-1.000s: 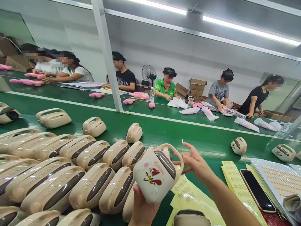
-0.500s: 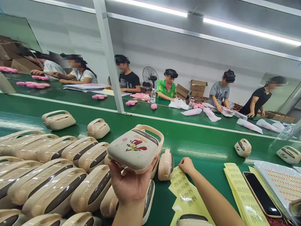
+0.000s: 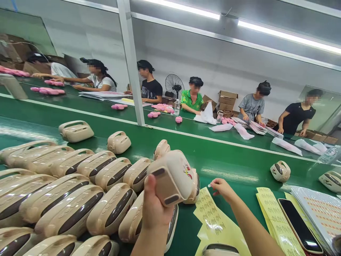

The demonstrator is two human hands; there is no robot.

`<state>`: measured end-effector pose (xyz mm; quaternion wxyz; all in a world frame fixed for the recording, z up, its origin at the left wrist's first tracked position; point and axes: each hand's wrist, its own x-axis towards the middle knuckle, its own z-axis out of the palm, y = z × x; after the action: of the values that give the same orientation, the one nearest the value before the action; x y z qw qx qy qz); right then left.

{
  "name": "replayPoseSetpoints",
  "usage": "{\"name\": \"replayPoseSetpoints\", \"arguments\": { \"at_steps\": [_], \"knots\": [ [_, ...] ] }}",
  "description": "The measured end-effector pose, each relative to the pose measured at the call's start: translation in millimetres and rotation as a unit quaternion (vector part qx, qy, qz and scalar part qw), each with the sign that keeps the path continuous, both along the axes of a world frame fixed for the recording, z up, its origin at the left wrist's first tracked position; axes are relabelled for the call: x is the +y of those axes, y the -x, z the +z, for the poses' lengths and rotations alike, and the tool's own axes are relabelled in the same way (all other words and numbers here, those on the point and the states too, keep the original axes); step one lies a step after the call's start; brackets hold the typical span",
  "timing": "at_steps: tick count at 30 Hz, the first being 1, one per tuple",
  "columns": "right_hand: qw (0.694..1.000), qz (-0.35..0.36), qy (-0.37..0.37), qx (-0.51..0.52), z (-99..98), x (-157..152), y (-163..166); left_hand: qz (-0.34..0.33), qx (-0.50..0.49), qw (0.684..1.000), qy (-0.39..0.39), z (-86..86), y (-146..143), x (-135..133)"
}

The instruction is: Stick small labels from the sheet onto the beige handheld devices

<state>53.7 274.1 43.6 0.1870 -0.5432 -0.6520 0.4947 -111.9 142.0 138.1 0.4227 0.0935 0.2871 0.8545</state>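
Note:
My left hand (image 3: pixel 157 209) grips a beige portable speaker (image 3: pixel 170 174), tilted so that its underside with two dark rubber feet faces me. Part of a red printed figure shows on its fabric front. My right hand (image 3: pixel 223 189) is closed in a pinch just above the yellow sticker sheets (image 3: pixel 210 209). A small pale sticker (image 3: pixel 210 185) shows at its fingertips. The sheets carry rows of small printed labels. Another speaker (image 3: pixel 220 250) lies at the lower edge, over the sheets.
Rows of beige speakers (image 3: pixel 70 202) fill the left. At right lie more label sheets (image 3: pixel 274 217), a phone (image 3: pixel 299 225) and a plastic-covered stack (image 3: pixel 317 206). Across the green belt (image 3: pixel 226 153), several people work with pink items (image 3: pixel 162 107) and white bags (image 3: pixel 222 127).
My left hand has turned the speaker from its printed front to its underside. My right hand has lifted off the yellow sheet with a small sticker in its fingers.

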Motion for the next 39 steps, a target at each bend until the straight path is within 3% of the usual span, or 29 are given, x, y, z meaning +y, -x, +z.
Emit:
{"name": "replayPoseSetpoints", "arguments": {
  "at_steps": [3,6,15,23,27,31,36,39],
  "knots": [
    [0.997,-0.001,-0.060,0.038,32.1,-5.4,-8.9,-0.064,0.042,0.997,0.026,-7.7,-5.0,2.9],
    [0.995,-0.004,-0.096,0.030,42.7,-5.7,-8.4,-0.084,0.058,0.994,0.046,-13.0,-7.0,6.7],
    [0.989,-0.010,-0.016,-0.148,-27.4,16.6,24.9,-0.089,0.050,0.994,0.038,-9.7,-5.0,10.6],
    [0.971,-0.016,-0.085,-0.224,-40.1,12.4,31.3,-0.083,0.066,0.993,0.047,-12.2,-4.3,11.2],
    [0.976,0.014,-0.071,-0.206,-35.6,8.1,21.8,-0.096,0.062,0.991,0.066,-14.1,-4.1,13.5],
    [0.985,0.029,-0.054,-0.159,-17.9,3.5,4.7,-0.093,0.058,0.992,0.064,-16.3,-5.9,16.0],
    [0.986,0.012,-0.126,-0.111,11.1,-0.6,-9.2,-0.097,0.076,0.990,0.064,-16.5,-10.8,16.6],
    [0.981,0.015,-0.142,-0.134,9.8,1.4,-3.3,-0.092,0.080,0.990,0.070,-16.7,-12.2,16.8]
  ]
}}
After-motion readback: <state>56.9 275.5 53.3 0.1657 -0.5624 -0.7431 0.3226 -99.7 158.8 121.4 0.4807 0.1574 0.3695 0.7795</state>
